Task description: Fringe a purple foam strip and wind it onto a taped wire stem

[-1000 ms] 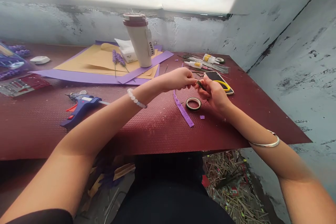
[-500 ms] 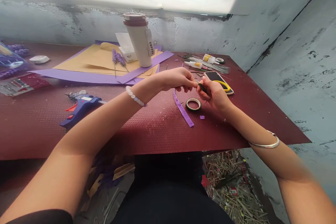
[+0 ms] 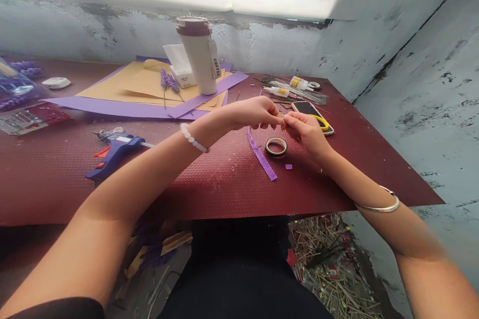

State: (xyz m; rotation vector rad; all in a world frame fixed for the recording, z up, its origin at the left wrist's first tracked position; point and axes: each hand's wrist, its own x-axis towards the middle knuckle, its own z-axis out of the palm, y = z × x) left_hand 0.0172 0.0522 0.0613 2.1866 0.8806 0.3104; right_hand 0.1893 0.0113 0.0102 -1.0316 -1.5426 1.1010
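Observation:
My left hand (image 3: 262, 113) reaches in from the left, its fingers pinched together. Its fingertips meet those of my right hand (image 3: 305, 129), which is also closed. Whatever lies between the fingertips is too small to make out. Just below the hands, a roll of dark green tape (image 3: 276, 147) rests on the table. A purple crepe strip (image 3: 264, 160) runs down from beneath my left hand, and a small purple scrap (image 3: 288, 166) is right of its lower end. Yellow-handled scissors (image 3: 321, 121) show behind my right hand, over a phone (image 3: 310, 108).
A blue glue gun (image 3: 116, 152) lies left of my left forearm. Behind stand a coffee cup (image 3: 200, 60) and a tissue box (image 3: 182, 77) on yellow and purple paper (image 3: 123, 84). Glue bottles (image 3: 277, 91) and thin wires (image 3: 318, 97) lie at the back right of the red table (image 3: 209, 189).
The fingers of my right hand have shifted and closed up near my left fingertips; the dark thing seen between them before no longer shows.

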